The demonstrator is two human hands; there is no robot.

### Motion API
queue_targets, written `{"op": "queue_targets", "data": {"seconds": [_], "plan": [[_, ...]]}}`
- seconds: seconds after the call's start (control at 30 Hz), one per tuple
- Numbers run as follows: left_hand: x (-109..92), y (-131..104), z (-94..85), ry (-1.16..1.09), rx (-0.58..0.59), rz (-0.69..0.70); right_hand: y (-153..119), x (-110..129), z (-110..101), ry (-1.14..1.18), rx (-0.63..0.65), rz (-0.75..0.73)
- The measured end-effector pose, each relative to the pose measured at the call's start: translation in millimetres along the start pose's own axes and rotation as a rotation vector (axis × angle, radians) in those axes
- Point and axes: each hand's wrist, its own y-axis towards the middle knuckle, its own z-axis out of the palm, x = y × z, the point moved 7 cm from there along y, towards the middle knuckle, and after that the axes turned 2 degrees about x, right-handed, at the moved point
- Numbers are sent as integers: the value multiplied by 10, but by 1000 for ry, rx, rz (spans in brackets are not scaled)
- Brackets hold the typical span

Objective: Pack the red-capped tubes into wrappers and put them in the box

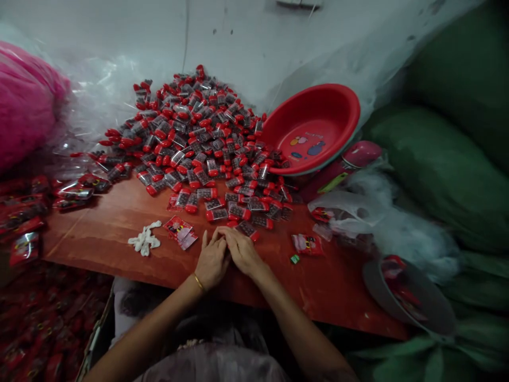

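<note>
My left hand (212, 261), with a gold bracelet (199, 282) at the wrist, rests near the table's front edge. My right hand (243, 250) meets it, its stretched fingers lying over the left fingertips. I see nothing held in either hand; the space under the fingers is hidden. Just beyond lies a big heap of small clear packs with red ends and dark contents (199, 139). One such pack (247, 229) lies right by my right fingertips. Left of my hands are flat red printed packets (181, 232) and a crumpled white piece (145, 240).
A red basin (338, 106) leans tilted behind the heap. To the right are a red packet (307, 244), a small green piece (294, 259), clear plastic bags (413, 233) and a grey bowl (437, 310). Red packets (26, 248) pile up left. Green sacks (437, 159) stand right.
</note>
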Motion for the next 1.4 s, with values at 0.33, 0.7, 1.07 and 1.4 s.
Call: {"op": "queue_targets", "data": {"seconds": [0.33, 0.7, 1.07, 1.4], "plan": [[195, -50, 219, -161, 79, -106, 95, 5, 259, -430, -56, 87], [413, -258, -776, 49, -110, -205, 108, -20, 348, -571, 43, 119], [1049, -352, -826, 286, -49, -365, 537, 356, 826, -601, 100, -156], [1052, -474, -873, 125, -197, -309, 438, 365, 922, -518, 91, -168]]}}
